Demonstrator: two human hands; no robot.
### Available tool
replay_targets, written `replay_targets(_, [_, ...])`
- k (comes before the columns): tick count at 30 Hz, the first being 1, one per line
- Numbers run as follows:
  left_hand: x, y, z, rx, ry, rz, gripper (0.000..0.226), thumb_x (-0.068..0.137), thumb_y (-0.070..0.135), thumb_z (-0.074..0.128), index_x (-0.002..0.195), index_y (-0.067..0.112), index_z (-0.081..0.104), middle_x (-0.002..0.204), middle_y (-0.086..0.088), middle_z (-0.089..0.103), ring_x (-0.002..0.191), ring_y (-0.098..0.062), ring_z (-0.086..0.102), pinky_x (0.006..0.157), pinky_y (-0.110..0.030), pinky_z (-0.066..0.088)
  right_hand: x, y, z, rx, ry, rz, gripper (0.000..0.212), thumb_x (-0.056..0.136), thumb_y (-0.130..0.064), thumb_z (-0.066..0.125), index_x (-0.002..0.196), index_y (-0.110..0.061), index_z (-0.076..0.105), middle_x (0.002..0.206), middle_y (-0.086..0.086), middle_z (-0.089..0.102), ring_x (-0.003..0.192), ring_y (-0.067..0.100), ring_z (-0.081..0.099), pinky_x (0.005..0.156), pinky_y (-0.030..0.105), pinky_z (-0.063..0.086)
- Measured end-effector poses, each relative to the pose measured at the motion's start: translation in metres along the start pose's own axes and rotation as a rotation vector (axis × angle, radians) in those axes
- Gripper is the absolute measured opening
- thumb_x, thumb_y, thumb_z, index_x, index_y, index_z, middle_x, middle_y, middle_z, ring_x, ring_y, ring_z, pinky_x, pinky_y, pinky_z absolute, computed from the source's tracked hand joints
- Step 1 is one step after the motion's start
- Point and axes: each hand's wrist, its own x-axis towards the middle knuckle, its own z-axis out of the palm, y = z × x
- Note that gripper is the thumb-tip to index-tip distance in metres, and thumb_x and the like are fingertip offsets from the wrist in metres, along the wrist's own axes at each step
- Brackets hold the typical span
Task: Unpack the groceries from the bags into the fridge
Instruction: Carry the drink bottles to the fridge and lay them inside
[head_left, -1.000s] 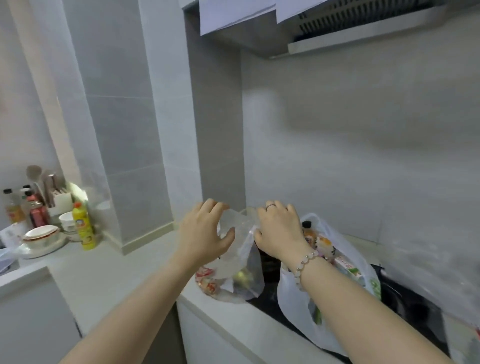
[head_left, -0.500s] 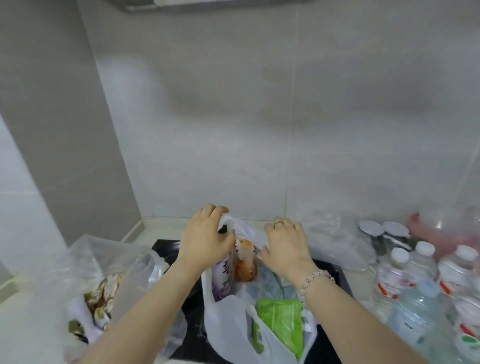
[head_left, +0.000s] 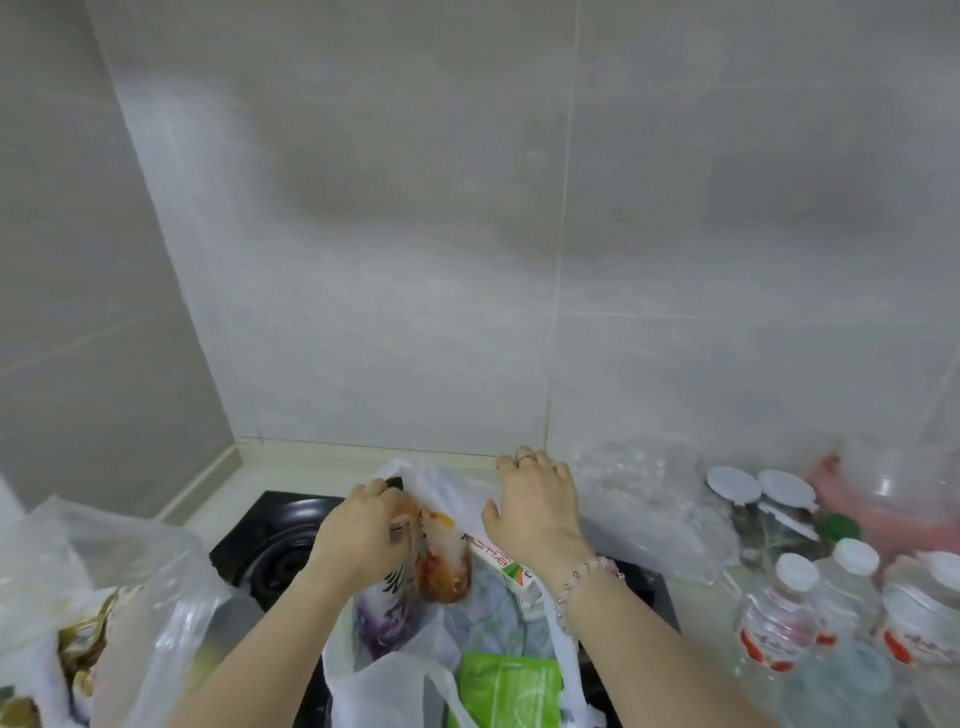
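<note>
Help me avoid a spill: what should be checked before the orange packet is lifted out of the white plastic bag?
1. Grip: left hand pinches the top of the translucent orange-red food packet: ok.
2. Mouth of the white plastic bag is open around the packet: ok.
3. Bag steadied: right hand lies on the far rim, but whether it grips is hidden: cannot tell.
4. Space above the packet is free: ok.
5. Packet sealed: cannot tell.
6. Open fridge: out of view, cannot tell.
</note>
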Motion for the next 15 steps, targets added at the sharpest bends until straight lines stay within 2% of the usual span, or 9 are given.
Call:
replay_targets(5, [-0.006,-0.02,0.01,-0.096,0.033,-0.079,0.043,0.084,0.034,0.06,0.124,0.021,0.051,0.114,0.004,0.05,0.103,-0.015,0.051,0.075,-0.024,0.046,0.003,-0.02,0.024,0.034,-0.059,-0.054,0.041,0.091,-0.031,0.046,0.127,-0.011,0.046,0.131,0.009,0.046,0.12,0.025,0.041,0.098,0.036,0.033])
replay_targets(8, [-0.01,-0.02,0.015,-0.16,0.039,-0.14,0.047,0.081,0.034,0.065,0.122,0.017,0.049,0.116,0.001,0.049,0.101,-0.017,0.054,0.074,-0.024,0.046,-0.002,-0.034,0.033,0.077,-0.062,-0.079,0.041,0.093,-0.03,0.044,0.129,-0.011,0.044,0.13,0.008,0.046,0.119,0.025,0.042,0.097,0.036,0.035])
replay_targets(11, [-0.009,-0.021,0.024,-0.289,0.042,-0.217,0.056,0.076,0.03,0.071,0.123,0.013,0.045,0.119,-0.001,0.05,0.101,-0.018,0.055,0.079,-0.026,0.047,-0.003,-0.043,0.037,0.101,-0.054,-0.093,0.038,0.095,-0.029,0.039,0.128,-0.012,0.045,0.128,0.007,0.046,0.118,0.024,0.042,0.095,0.035,0.038])
replay_targets(13, [-0.008,-0.022,0.029,-0.401,0.052,-0.267,0.056,0.073,0.029,0.074,0.119,0.014,0.045,0.114,0.001,0.054,0.095,-0.015,0.057,0.079,-0.027,0.049,-0.002,-0.046,0.036,0.106,-0.056,-0.084,0.037,0.095,-0.03,0.039,0.127,-0.012,0.045,0.128,0.007,0.046,0.119,0.024,0.042,0.095,0.035,0.038])
replay_targets(15, [-0.009,-0.023,0.032,-0.394,0.051,-0.266,0.051,0.073,0.032,0.074,0.113,0.015,0.046,0.106,0.003,0.055,0.089,-0.014,0.057,0.076,-0.029,0.049,-0.002,-0.047,0.037,0.101,-0.064,-0.063,0.038,0.094,-0.03,0.04,0.126,-0.012,0.046,0.129,0.007,0.046,0.119,0.024,0.042,0.095,0.035,0.039])
